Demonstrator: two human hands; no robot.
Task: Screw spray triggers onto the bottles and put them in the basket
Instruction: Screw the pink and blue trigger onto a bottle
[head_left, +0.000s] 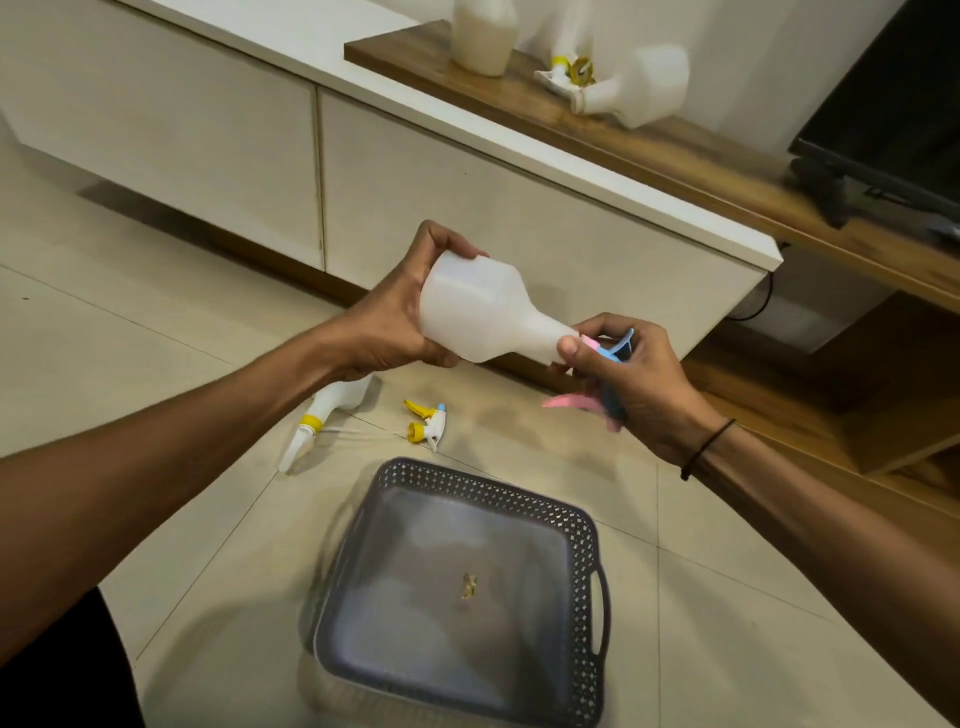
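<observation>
The left hand (395, 317) grips a tilted white bottle (478, 312) by its base above the basket (587, 525); the right hand (628, 379) pinches a pink-and-blue trigger (610, 353) at the bottle's neck.

I see home living room: long white cabinet (218, 130) past my left hand (387, 325), black TV (893, 104) on wood shelf (675, 145) above right hand (631, 384), tile floor (104, 338) below.
</observation>
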